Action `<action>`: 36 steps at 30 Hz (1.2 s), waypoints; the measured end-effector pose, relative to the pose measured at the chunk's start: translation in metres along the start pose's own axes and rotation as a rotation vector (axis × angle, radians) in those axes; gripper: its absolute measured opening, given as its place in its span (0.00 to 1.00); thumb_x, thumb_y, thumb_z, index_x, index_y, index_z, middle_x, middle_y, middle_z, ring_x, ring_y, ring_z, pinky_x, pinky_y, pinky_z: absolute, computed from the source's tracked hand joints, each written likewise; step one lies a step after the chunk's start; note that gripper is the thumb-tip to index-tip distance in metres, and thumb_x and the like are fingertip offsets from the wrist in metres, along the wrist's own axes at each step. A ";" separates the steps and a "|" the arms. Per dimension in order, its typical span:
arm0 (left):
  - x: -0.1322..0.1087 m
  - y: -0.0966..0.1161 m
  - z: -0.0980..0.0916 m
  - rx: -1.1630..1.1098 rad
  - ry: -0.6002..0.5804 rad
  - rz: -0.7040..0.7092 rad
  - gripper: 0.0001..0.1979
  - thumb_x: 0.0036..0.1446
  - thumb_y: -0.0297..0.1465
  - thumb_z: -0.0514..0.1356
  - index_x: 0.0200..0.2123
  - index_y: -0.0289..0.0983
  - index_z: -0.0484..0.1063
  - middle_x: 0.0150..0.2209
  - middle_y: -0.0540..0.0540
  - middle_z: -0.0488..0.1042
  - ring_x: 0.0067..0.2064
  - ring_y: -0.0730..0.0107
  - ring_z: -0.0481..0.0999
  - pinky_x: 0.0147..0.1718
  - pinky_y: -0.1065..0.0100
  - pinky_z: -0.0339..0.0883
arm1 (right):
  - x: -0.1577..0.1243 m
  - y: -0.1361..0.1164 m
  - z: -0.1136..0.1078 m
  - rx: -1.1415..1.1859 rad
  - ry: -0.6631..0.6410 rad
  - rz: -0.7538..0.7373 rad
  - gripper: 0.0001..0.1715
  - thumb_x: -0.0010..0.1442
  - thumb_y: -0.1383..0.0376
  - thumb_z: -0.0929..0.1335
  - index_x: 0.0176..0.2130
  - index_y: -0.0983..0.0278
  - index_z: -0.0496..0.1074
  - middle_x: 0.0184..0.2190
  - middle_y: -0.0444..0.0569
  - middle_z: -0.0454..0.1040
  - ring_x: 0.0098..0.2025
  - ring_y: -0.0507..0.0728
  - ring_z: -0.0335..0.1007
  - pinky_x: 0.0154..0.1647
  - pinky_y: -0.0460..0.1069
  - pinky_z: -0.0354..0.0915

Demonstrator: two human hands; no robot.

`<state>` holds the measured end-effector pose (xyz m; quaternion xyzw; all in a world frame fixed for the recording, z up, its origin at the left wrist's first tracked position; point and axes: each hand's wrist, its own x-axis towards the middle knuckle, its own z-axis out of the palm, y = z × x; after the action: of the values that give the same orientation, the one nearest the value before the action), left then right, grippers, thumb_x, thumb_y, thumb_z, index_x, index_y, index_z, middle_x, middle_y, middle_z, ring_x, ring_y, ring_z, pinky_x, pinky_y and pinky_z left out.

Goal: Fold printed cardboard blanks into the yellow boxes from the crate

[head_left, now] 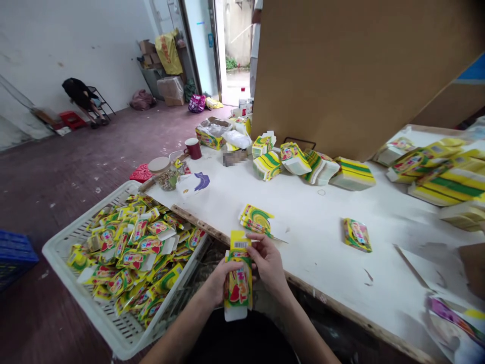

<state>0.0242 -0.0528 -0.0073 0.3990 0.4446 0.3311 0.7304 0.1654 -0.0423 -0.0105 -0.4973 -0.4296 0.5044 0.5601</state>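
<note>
A flattened-looking yellow, green and red printed carton [238,290] is held in front of my body, just off the table's near edge. My left hand [219,280] grips its left side, thumb across the printed front. The fingers of my right hand [270,260] pinch its upper right edge, beside the raised yellow flap with a barcode. A white flap hangs from the carton's lower end. Several similar cartons [256,218] lie on the table just beyond my hands. One more printed packet [357,235] rests farther right.
To the left, a white plastic basket [78,225] is heaped with small printed cartons [132,260]. Carton stacks [352,173] line the table's back below a large cardboard sheet [333,65]. A maroon mug [193,148] and lidded jar [163,174] stand at the far left edge.
</note>
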 end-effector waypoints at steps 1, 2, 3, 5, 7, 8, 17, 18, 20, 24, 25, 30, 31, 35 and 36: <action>-0.002 0.000 0.000 -0.027 -0.036 -0.028 0.19 0.49 0.44 0.58 0.37 0.35 0.72 0.28 0.42 0.75 0.28 0.59 0.77 0.31 0.59 0.69 | 0.001 -0.003 -0.001 0.019 -0.006 0.006 0.11 0.58 0.60 0.69 0.42 0.59 0.69 0.27 0.43 0.72 0.27 0.54 0.69 0.27 0.49 0.67; -0.003 0.001 0.000 -0.047 -0.066 -0.046 0.20 0.47 0.46 0.58 0.35 0.35 0.73 0.27 0.41 0.74 0.27 0.58 0.77 0.30 0.59 0.69 | 0.003 -0.005 -0.002 0.035 0.000 0.004 0.12 0.58 0.59 0.68 0.43 0.58 0.69 0.30 0.45 0.74 0.29 0.55 0.71 0.29 0.50 0.68; -0.004 0.002 0.000 -0.060 -0.084 -0.052 0.21 0.45 0.47 0.59 0.34 0.35 0.74 0.27 0.40 0.74 0.27 0.58 0.76 0.29 0.59 0.69 | 0.005 -0.006 -0.004 0.047 0.016 -0.007 0.14 0.59 0.58 0.68 0.45 0.58 0.68 0.35 0.47 0.75 0.34 0.56 0.72 0.34 0.51 0.70; -0.001 0.005 -0.002 -0.061 -0.073 -0.033 0.22 0.42 0.47 0.63 0.34 0.35 0.73 0.29 0.41 0.75 0.27 0.60 0.75 0.29 0.62 0.68 | 0.008 -0.007 -0.007 0.056 0.068 -0.040 0.22 0.57 0.56 0.70 0.50 0.56 0.66 0.47 0.50 0.73 0.48 0.59 0.70 0.48 0.55 0.67; 0.006 0.008 -0.005 -0.028 0.013 0.027 0.23 0.38 0.43 0.69 0.36 0.37 0.72 0.32 0.44 0.75 0.30 0.63 0.74 0.32 0.64 0.67 | 0.008 -0.003 -0.007 0.050 0.081 -0.049 0.31 0.56 0.52 0.70 0.56 0.56 0.62 0.57 0.52 0.66 0.59 0.61 0.62 0.58 0.57 0.61; 0.009 0.010 -0.006 0.046 0.087 0.077 0.25 0.35 0.40 0.71 0.38 0.38 0.71 0.33 0.46 0.75 0.33 0.63 0.74 0.34 0.65 0.66 | 0.007 -0.001 -0.006 0.041 0.050 -0.033 0.33 0.57 0.50 0.69 0.58 0.55 0.61 0.59 0.52 0.65 0.61 0.62 0.59 0.60 0.58 0.59; 0.013 0.001 -0.008 0.701 0.311 0.267 0.41 0.38 0.35 0.71 0.55 0.41 0.58 0.40 0.44 0.76 0.40 0.52 0.77 0.38 0.60 0.67 | 0.006 0.003 0.009 -0.020 -0.202 0.027 0.27 0.62 0.49 0.64 0.57 0.56 0.68 0.59 0.48 0.68 0.62 0.61 0.60 0.65 0.57 0.54; 0.013 0.000 -0.008 0.672 0.287 0.271 0.41 0.39 0.35 0.71 0.56 0.41 0.56 0.41 0.44 0.76 0.40 0.53 0.77 0.39 0.60 0.67 | 0.007 0.001 0.007 -0.034 -0.200 0.011 0.28 0.61 0.51 0.65 0.58 0.57 0.66 0.60 0.48 0.67 0.63 0.61 0.59 0.65 0.57 0.53; 0.012 -0.002 -0.007 0.618 0.264 0.298 0.40 0.40 0.34 0.70 0.55 0.42 0.57 0.43 0.44 0.76 0.42 0.54 0.77 0.41 0.60 0.67 | 0.009 -0.001 0.005 -0.063 -0.156 -0.007 0.28 0.61 0.55 0.66 0.59 0.58 0.64 0.59 0.50 0.68 0.60 0.61 0.63 0.62 0.57 0.56; 0.011 0.000 -0.004 0.669 0.388 0.373 0.35 0.40 0.34 0.69 0.52 0.40 0.60 0.43 0.42 0.76 0.44 0.52 0.76 0.43 0.58 0.67 | 0.007 0.007 0.004 -0.083 -0.003 0.038 0.23 0.60 0.56 0.66 0.53 0.62 0.67 0.45 0.53 0.76 0.47 0.63 0.71 0.51 0.57 0.65; 0.011 0.001 -0.003 0.710 0.407 0.387 0.34 0.41 0.35 0.69 0.52 0.40 0.60 0.42 0.41 0.76 0.43 0.52 0.76 0.43 0.57 0.67 | 0.005 0.009 0.006 -0.068 0.006 0.055 0.22 0.60 0.56 0.66 0.52 0.62 0.68 0.44 0.53 0.76 0.47 0.63 0.72 0.50 0.57 0.66; 0.012 0.007 0.001 0.839 0.274 0.449 0.30 0.43 0.31 0.66 0.51 0.40 0.61 0.42 0.40 0.75 0.42 0.51 0.76 0.41 0.58 0.67 | 0.000 0.014 0.011 0.024 -0.129 0.122 0.24 0.63 0.54 0.63 0.55 0.60 0.67 0.47 0.50 0.77 0.49 0.61 0.73 0.51 0.57 0.68; 0.012 0.008 0.000 0.855 0.242 0.441 0.31 0.44 0.30 0.65 0.52 0.40 0.61 0.43 0.41 0.75 0.42 0.50 0.76 0.41 0.58 0.67 | -0.001 0.013 0.010 0.025 -0.152 0.123 0.25 0.63 0.53 0.62 0.56 0.59 0.67 0.48 0.51 0.76 0.51 0.62 0.72 0.54 0.59 0.66; 0.017 0.011 -0.005 0.885 0.141 0.397 0.29 0.46 0.28 0.63 0.53 0.41 0.60 0.38 0.44 0.75 0.38 0.54 0.77 0.39 0.59 0.69 | -0.004 0.010 0.004 -0.025 -0.212 0.050 0.31 0.62 0.53 0.65 0.62 0.57 0.62 0.61 0.50 0.66 0.64 0.62 0.57 0.66 0.61 0.49; 0.018 0.010 -0.006 0.884 0.130 0.405 0.28 0.45 0.27 0.62 0.52 0.41 0.61 0.40 0.44 0.75 0.40 0.55 0.77 0.40 0.60 0.69 | -0.005 0.010 0.002 -0.070 -0.238 0.001 0.32 0.60 0.55 0.66 0.62 0.56 0.61 0.63 0.49 0.63 0.66 0.61 0.54 0.67 0.60 0.47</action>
<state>0.0245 -0.0310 -0.0070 0.7279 0.5008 0.2704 0.3825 0.1612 -0.0468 -0.0199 -0.4535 -0.5103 0.5447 0.4871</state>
